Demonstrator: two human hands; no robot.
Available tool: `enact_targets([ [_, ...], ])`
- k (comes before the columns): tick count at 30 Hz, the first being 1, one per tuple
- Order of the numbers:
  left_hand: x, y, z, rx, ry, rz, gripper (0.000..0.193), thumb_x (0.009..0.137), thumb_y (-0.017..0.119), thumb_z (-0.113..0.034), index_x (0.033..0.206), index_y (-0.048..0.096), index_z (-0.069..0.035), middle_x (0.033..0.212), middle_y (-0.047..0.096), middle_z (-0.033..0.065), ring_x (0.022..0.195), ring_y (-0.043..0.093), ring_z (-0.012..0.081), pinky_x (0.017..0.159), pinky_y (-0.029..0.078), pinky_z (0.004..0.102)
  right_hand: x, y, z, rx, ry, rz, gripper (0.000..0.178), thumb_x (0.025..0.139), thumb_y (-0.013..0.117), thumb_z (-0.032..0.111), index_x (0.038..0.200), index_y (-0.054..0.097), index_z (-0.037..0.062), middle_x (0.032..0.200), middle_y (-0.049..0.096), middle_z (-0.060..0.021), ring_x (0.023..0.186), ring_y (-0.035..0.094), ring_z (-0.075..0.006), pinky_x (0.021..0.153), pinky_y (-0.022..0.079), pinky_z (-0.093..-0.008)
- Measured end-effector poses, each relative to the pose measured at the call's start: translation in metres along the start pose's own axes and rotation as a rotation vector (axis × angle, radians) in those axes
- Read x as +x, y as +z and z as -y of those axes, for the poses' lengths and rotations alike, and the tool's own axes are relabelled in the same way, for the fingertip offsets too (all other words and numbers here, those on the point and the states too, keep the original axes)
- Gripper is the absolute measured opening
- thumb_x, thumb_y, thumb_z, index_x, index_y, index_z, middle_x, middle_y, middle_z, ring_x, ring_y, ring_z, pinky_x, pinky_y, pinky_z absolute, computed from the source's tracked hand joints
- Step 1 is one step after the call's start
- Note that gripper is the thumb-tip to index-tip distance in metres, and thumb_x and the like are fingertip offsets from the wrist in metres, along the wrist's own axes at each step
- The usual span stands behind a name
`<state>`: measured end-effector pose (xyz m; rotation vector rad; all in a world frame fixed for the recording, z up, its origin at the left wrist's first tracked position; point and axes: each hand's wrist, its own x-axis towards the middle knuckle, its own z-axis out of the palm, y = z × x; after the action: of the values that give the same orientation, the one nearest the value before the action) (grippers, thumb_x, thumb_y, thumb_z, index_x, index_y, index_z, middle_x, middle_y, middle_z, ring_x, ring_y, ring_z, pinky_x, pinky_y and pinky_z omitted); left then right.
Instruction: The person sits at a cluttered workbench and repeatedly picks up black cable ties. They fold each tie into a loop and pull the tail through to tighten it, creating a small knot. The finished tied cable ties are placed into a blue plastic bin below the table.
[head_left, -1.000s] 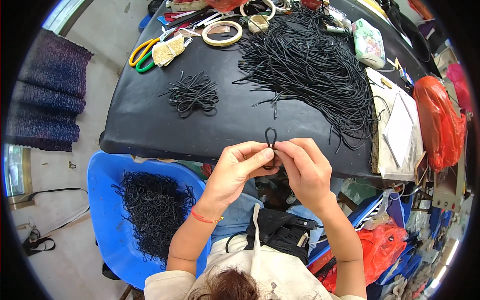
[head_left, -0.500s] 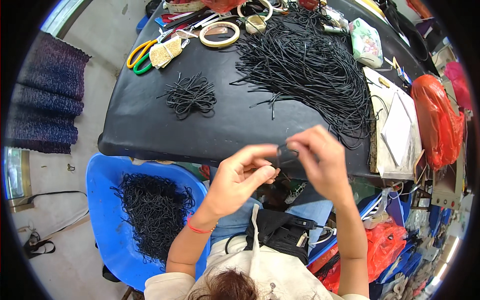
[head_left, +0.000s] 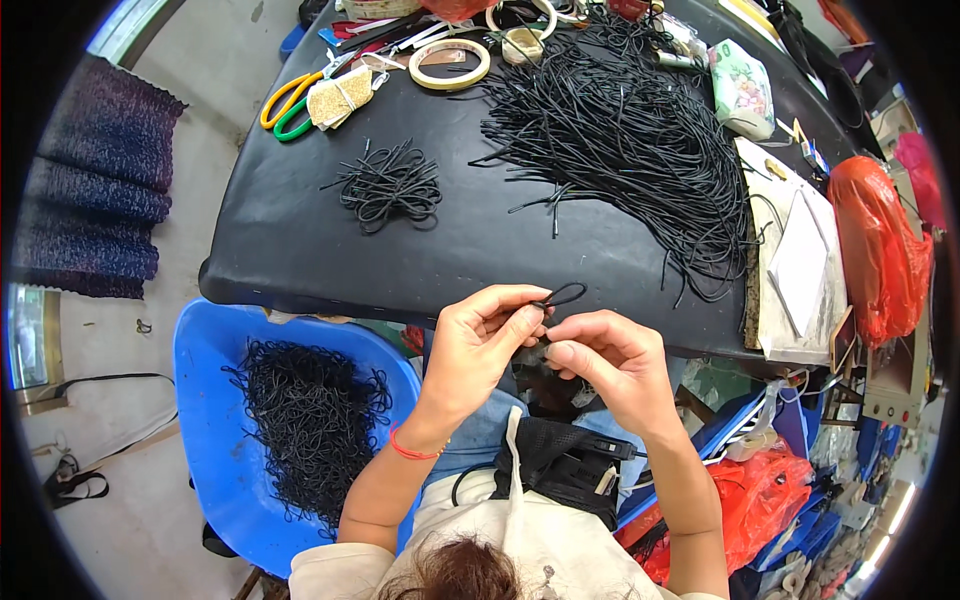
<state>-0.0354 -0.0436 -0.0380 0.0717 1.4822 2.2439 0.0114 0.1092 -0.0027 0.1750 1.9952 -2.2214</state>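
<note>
A black cord [head_left: 568,294], bent into a small loop, sticks out above my left hand [head_left: 490,340], whose thumb and fingers pinch it. Close beside it, my right hand [head_left: 610,360] has thumb and fingertips together on the lower part of the same cord, most of which is hidden by my fingers. Both hands are held over the near edge of the black table [head_left: 300,240]. Beyond them lies a large heap of straight black cords [head_left: 620,150], and to the left of that a small pile of looped black cords [head_left: 390,185].
Below the table at left stands a blue tub [head_left: 205,420] holding many tangled cords [head_left: 300,420]. Scissors [head_left: 287,105], a tape roll [head_left: 450,85] and a tissue pack [head_left: 740,90] are on the table. At right are a white board [head_left: 775,250] and a red bag [head_left: 875,250].
My right hand has come down and inward toward the left hand. The cord now shows as a loop above my left fingers. The view has shifted slightly.
</note>
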Motion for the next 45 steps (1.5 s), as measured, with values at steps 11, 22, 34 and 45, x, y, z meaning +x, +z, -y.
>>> enact_targets([
  [11,-0.003,0.02,0.007,0.22,0.256,-0.203,0.014,0.081,0.059,0.004,0.095,0.06,0.003,0.089,0.064,0.0069,0.08,0.06,0.0105,0.071,0.049,0.0222,0.007,0.01,-0.007,-0.291,-0.123,-0.251,0.009,0.078,0.063,0.005,0.077,0.056,-0.0004,0.062,0.054,-0.0006,0.054,0.047,-0.0032,0.048,0.039,-0.0198],
  [22,-0.006,0.013,-0.009,0.303,0.138,-0.048,0.032,0.079,0.061,0.004,0.107,0.046,0.0,0.082,0.064,0.0059,0.075,0.059,0.0077,0.068,0.048,0.022,0.017,-0.009,-0.008,-0.431,-0.22,-0.059,0.031,0.08,0.066,0.02,0.105,0.06,0.0012,0.088,0.055,-0.01,0.073,0.053,-0.0157,0.063,0.045,-0.0279],
  [34,-0.012,0.002,-0.01,0.219,-0.037,0.174,0.034,0.077,0.064,0.002,0.107,0.048,0.0,0.087,0.065,0.0079,0.083,0.06,0.0094,0.075,0.048,0.0222,0.019,-0.008,-0.013,0.238,0.203,-0.161,0.021,0.083,0.066,0.025,0.082,0.061,0.0041,0.072,0.056,0.001,0.065,0.049,-0.004,0.061,0.041,-0.0202],
  [45,-0.013,0.007,-0.018,0.614,0.175,0.053,0.023,0.078,0.06,0.002,0.099,0.049,0.002,0.087,0.065,0.0137,0.076,0.064,0.0175,0.067,0.049,0.027,0.01,-0.001,-0.012,-0.226,0.114,-0.361,0.047,0.089,0.054,0.042,0.099,0.057,-0.0036,0.087,0.058,-0.0079,0.076,0.054,-0.0124,0.07,0.045,-0.0257],
])
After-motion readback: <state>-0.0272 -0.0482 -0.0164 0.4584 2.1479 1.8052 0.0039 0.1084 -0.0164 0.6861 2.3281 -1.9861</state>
